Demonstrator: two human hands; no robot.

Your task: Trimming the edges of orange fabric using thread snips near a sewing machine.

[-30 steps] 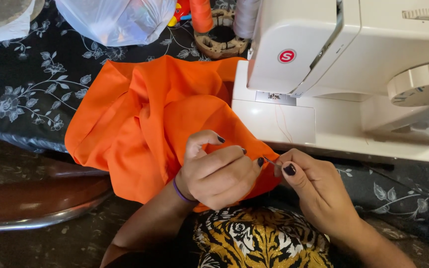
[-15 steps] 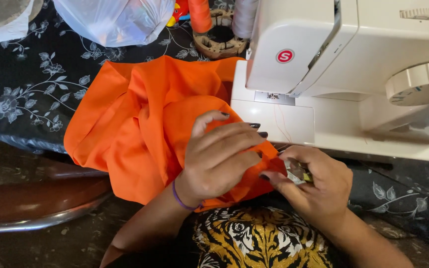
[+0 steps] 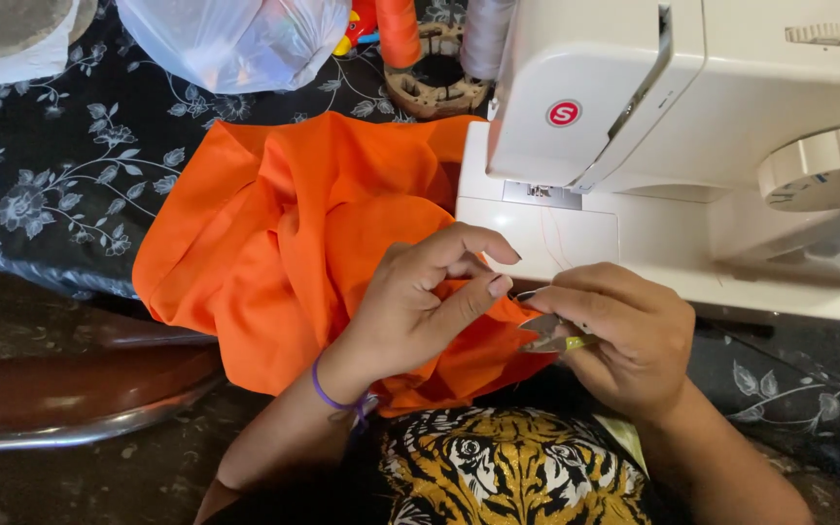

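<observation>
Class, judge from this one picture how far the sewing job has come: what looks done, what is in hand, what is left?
Done: the orange fabric lies off the needle, beside the white sewing machine. In hand: the left hand pinches a fabric edge while the right hand holds small thread snips at it. Left: any cut cannot be seen yet; most of the fabric lies bunched on the table.

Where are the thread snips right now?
In the head view, the snips sit low and right of centre in the right hand, just before the sewing machine, blades pointing toward the orange fabric.

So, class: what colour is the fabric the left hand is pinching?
Bright orange fabric, pinched by the left hand; only the head view shows it.
</observation>
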